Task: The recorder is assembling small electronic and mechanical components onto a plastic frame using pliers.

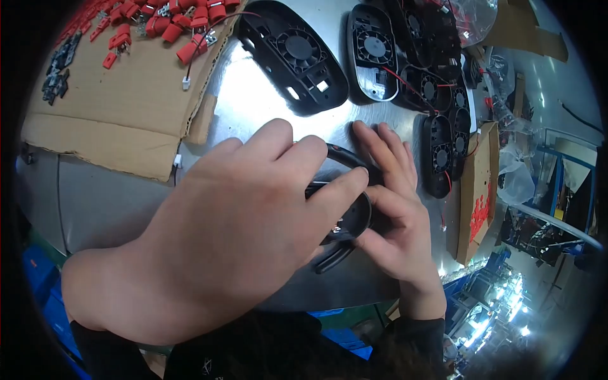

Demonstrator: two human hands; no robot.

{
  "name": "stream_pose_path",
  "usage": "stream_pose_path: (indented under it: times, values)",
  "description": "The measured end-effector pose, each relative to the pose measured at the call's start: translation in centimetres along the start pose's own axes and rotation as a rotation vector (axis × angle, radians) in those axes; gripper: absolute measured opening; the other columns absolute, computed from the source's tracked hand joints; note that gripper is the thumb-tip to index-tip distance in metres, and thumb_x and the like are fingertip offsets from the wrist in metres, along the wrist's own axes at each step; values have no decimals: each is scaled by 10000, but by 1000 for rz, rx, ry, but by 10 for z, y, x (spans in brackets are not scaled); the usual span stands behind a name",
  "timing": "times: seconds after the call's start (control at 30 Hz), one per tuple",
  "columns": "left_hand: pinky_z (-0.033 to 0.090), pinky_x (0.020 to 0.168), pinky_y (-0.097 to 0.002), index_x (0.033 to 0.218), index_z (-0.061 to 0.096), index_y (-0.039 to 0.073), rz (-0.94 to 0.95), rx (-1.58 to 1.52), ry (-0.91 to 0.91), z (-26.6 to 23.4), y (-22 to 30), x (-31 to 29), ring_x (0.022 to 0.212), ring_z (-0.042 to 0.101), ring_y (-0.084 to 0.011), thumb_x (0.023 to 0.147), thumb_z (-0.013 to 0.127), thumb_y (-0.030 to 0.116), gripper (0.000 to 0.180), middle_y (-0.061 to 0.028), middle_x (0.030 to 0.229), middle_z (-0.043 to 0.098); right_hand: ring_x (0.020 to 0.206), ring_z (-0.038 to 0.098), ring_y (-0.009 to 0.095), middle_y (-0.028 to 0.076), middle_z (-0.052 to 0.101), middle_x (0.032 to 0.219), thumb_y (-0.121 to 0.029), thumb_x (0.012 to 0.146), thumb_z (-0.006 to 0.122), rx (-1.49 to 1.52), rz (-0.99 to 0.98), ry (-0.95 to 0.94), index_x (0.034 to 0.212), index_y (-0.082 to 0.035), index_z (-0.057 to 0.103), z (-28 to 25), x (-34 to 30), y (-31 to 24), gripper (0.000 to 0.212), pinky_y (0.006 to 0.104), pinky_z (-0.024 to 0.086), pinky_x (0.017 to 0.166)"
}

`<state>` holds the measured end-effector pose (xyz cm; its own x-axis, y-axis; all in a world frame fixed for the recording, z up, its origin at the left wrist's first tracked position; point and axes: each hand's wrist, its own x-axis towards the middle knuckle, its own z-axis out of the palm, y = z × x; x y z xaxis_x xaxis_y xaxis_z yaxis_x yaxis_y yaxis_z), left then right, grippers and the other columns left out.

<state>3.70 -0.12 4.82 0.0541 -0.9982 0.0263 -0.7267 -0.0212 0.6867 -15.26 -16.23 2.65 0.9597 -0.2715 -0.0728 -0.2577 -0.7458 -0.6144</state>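
Note:
Both of my hands are closed around a black plastic housing (360,214) at the middle of the table's near side. My left hand (244,209) reaches over it from the left, its bent fingers and thumb covering much of the part. From the right, my right hand (402,218) grips the rim, thumb below and fingers along the far side. Small metallic bits show inside the housing near my left thumb. A black curved strip (335,259) sticks out under my hands; whether it belongs to the housing cannot be told.
At left, a cardboard sheet (120,142) bears several red plastic parts (190,50) and small black pieces (57,73). Black housings with fans (297,54) stand across the back and right. A cardboard box (465,237) with small red pieces (479,215) is at the right edge, beside plastic bags (516,180).

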Motion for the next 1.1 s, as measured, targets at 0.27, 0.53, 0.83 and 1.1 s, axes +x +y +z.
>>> stream_pose_path:
  times: [0.27, 0.53, 0.83, 1.1]
  values:
    - [501, 733, -365, 1342, 672, 116, 37, 14, 29, -1, -5, -2, 888, 572, -238, 705, 889, 150, 674, -77, 956, 568, 1478, 393, 428, 161, 546, 1527, -288, 763, 789, -25, -88, 64, 810, -75, 676, 3, 0, 9, 245, 607, 204, 1215]
    - [501, 736, -361, 1339, 679, 129, 35, 62, 34, 3, -2, -2, 887, 570, -237, 693, 892, 156, 681, -71, 953, 570, 1462, 422, 409, 142, 573, 1501, -386, 740, 821, -72, -100, 106, 744, -86, 611, 8, -3, 8, 366, 616, 231, 1198]
    - [486, 722, -361, 1294, 693, 157, 8, 108, -4, 0, 1, -4, 889, 562, -247, 721, 867, 187, 600, -66, 935, 561, 1442, 437, 418, 152, 563, 1493, -371, 744, 817, -112, -159, 97, 807, -84, 583, 4, 1, 7, 375, 626, 243, 1189]
    - [496, 704, -359, 1228, 696, 141, 32, 155, 66, 5, 4, -7, 871, 576, -239, 664, 882, 177, 594, -60, 914, 567, 1425, 445, 428, 183, 545, 1482, -402, 668, 843, -130, -184, 89, 903, -69, 585, 3, 0, -1, 483, 646, 244, 1178]
